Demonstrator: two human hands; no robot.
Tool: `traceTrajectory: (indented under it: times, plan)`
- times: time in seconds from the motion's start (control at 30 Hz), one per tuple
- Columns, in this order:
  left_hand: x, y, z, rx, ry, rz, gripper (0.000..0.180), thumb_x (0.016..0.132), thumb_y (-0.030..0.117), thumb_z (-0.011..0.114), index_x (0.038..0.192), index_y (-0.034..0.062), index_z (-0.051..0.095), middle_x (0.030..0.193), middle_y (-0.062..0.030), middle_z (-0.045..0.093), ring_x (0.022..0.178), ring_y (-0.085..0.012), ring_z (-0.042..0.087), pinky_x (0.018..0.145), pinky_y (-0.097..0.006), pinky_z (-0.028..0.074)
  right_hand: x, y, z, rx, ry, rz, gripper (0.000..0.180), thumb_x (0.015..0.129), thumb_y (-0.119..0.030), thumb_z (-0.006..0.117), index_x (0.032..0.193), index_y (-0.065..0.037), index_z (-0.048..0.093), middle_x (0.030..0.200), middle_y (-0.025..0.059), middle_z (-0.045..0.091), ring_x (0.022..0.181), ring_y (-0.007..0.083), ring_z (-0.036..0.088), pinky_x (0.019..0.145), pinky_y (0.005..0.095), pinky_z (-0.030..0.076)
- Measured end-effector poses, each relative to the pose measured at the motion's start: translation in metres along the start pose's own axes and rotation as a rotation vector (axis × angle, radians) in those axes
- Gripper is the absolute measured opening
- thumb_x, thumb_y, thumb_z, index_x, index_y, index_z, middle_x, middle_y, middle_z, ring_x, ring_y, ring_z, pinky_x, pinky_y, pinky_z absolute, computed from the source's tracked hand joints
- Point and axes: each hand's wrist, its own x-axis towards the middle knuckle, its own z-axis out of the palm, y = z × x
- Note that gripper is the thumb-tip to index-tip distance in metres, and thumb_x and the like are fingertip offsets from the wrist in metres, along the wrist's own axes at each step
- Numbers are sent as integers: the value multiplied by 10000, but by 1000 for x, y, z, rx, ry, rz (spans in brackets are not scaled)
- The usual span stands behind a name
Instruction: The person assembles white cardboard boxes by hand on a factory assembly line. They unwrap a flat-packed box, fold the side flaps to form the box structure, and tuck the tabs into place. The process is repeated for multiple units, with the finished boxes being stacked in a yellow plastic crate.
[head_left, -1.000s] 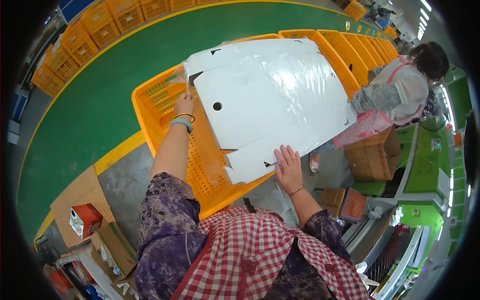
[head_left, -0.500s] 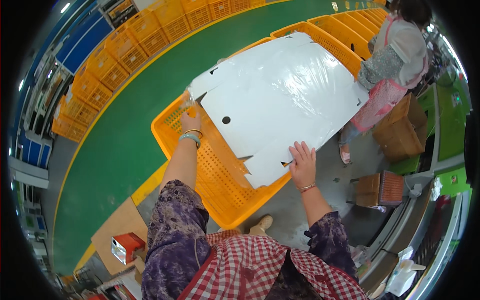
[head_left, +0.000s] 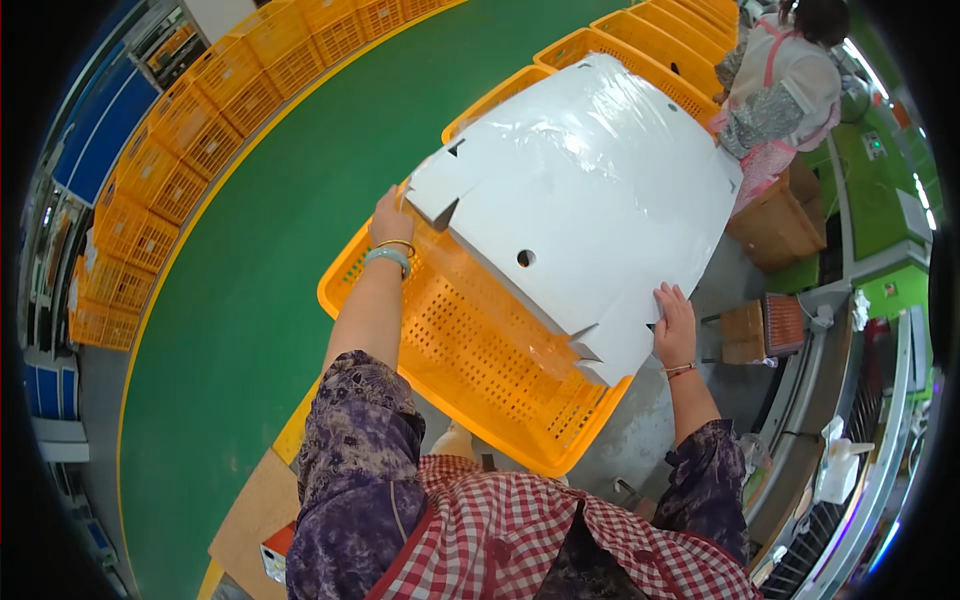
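A plastic-wrapped sheet or stack of white cardboard [head_left: 590,190], with notches and a round hole, lies across a yellow perforated plastic basket [head_left: 480,345]. The clear film sticks out past its left edge and catches the light. My left hand [head_left: 390,220] is closed at the board's far left corner, beside the basket rim; its fingertips are partly hidden. On the opposite edge rests my right hand [head_left: 676,325], its fingers over the top and the thumb out of sight. The basket's inside shows through the holes along the near left side.
More yellow baskets [head_left: 590,45] stand in a row behind the board. A co-worker [head_left: 790,80] is at the far right, near a brown carton [head_left: 775,230]. Yellow crates [head_left: 185,135] line the green floor [head_left: 230,330] on the left. A metal-edged bench [head_left: 840,440] runs along the right.
The board, the basket and both my hands have moved rightward in view. My right hand's fingers have drawn closer together at the board's edge. The co-worker appears farther up the picture.
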Motion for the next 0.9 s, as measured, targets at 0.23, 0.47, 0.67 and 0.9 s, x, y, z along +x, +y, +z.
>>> traceTrajectory:
  times: [0.23,0.47,0.67,0.9]
  plan:
    - [41,-15,-2,156,-142,12,284,876,232,488,1003,53,668,989,-182,656,939,-356,613,822,-445,485,-3,-53,24,-66,156,260,367,861,-108,488,1223,-54,509,1326,156,499,1276,391,392,1058,435,326]
    - [37,-140,96,428,-581,79,258,882,213,497,890,19,668,872,-161,678,740,-308,658,660,-421,514,1,-61,28,-109,163,242,379,851,-66,480,1227,-24,490,1327,172,488,1284,396,375,1059,442,329]
    - [-16,-117,172,-224,-585,-312,278,928,228,466,857,14,628,742,-130,663,526,-223,626,538,-358,517,-7,-62,30,-133,166,292,384,843,-42,466,1226,-33,491,1330,152,491,1287,384,376,1062,435,330]
    - [-116,-107,204,-503,-640,-418,311,938,302,459,1056,39,575,837,-125,648,636,-215,640,560,-322,520,-7,-56,28,-142,171,298,397,835,-43,462,1230,-63,496,1334,132,488,1289,370,378,1064,424,336]
